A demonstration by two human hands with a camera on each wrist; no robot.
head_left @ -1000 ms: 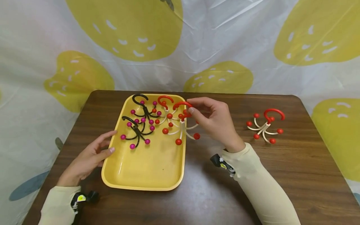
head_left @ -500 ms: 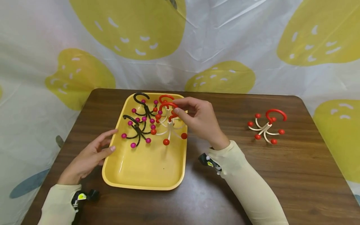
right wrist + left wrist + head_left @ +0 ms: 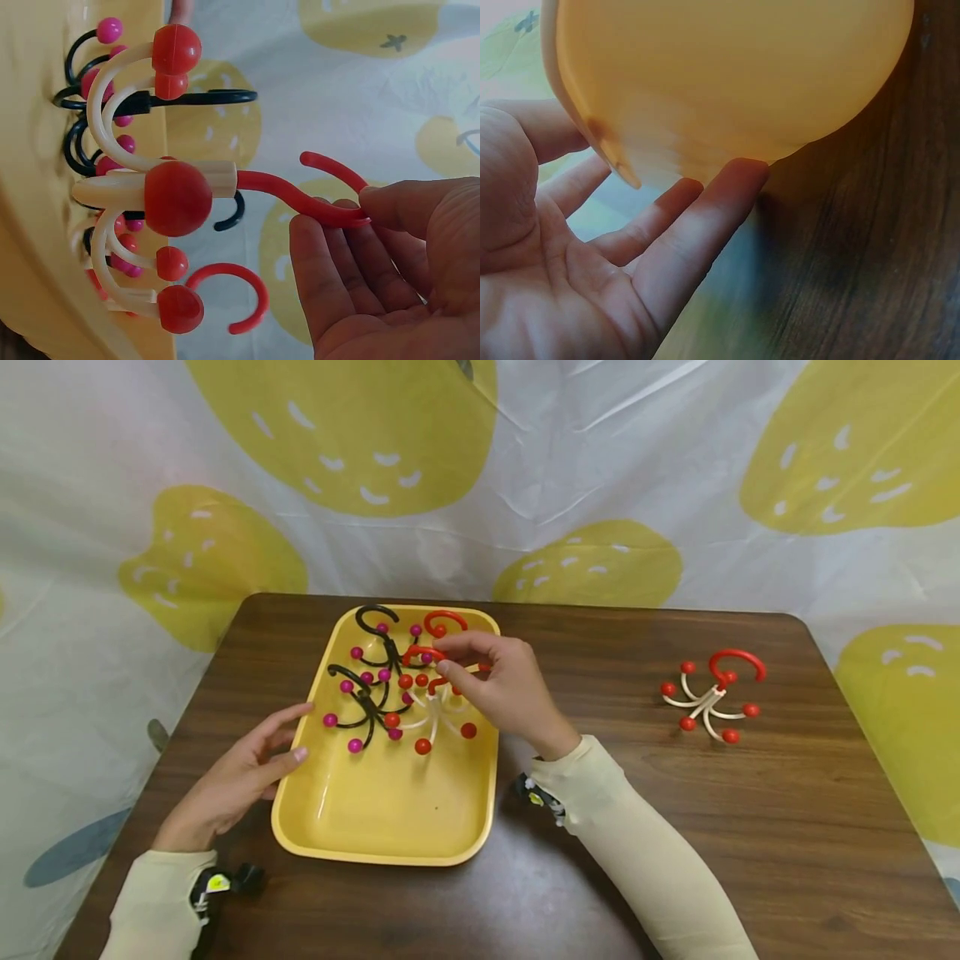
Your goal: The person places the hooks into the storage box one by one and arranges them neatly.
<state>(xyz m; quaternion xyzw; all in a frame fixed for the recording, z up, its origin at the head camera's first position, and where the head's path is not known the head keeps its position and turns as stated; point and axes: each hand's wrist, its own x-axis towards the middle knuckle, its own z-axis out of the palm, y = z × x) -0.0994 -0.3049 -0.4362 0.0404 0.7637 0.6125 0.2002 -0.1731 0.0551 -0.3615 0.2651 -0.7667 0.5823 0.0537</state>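
Note:
My right hand (image 3: 501, 681) pinches the red hook of a cream hook hanger (image 3: 433, 714), whose curved arms end in red balls. It hangs upright over the tray's middle; whether its balls touch the tray or neighbouring hangers, I cannot tell. On the tray's left rim, my left hand (image 3: 240, 772) grips the yellow tray (image 3: 390, 862), thumb at the rim and other fingertips under the outer wall (image 3: 742, 75). Two black hangers with pink balls, a rear black hanger (image 3: 390, 652) and a front black hanger (image 3: 367, 706), stand inside. Another red hook (image 3: 447, 615) shows behind my right hand, its hanger mostly hidden.
A further cream hanger with red balls (image 3: 703, 700) stands on the brown wooden table (image 3: 675, 827) to the right of the tray. Behind the table hangs a white cloth (image 3: 420, 560) printed with yellow fruit.
My right hand has carried the cream and red hanger leftward from the tray's right rim to over its middle, beside the front black hanger. My left hand has stayed at the rim.

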